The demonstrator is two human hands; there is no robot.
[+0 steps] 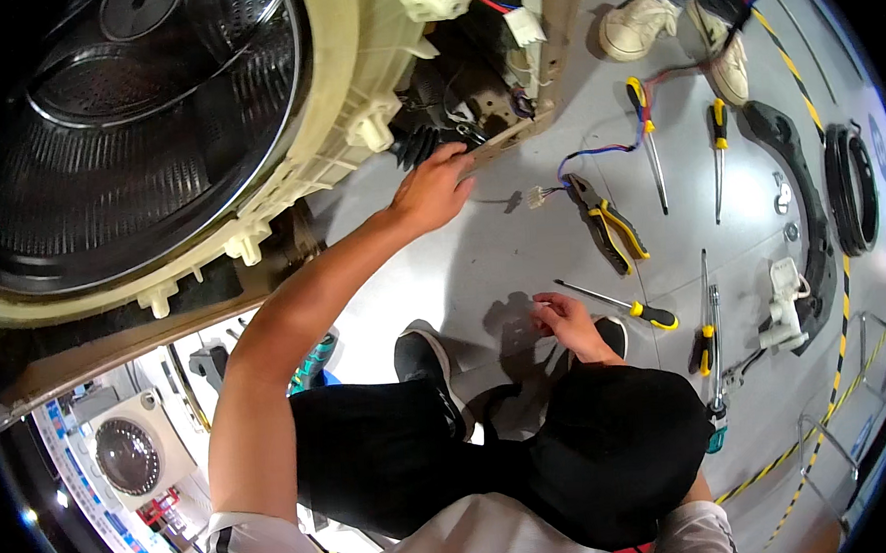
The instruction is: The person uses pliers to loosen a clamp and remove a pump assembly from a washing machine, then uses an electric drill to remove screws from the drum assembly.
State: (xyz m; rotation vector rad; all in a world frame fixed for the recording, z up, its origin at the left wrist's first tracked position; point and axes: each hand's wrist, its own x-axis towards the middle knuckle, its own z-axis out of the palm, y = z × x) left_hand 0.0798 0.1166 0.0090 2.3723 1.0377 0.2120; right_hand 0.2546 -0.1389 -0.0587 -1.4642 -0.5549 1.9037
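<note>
In the head view, the washer tub is the landmark. It has a cream, ribbed outer ring with stubby moulded posts, around a dark, shiny steel drum pierced with small holes. The frame edge, a pale strip with a worn look, lies just right of the tub's lower part, with a black ribbed hose between the two. The left hand reaches there, its fingers bent at the near end of the strip; their tips are partly hidden, so I cannot tell whether they grip it or only rest on it. The right hand, farther right of and below the tub, is half curled over the floor; whether it pinches something small I cannot tell.

A bare sheet edge could scrape the left hand if it slips. The loose wires, trailing well right of the tub past the pliers, could be tugged by a snagging foot, straining their white plug.
</note>
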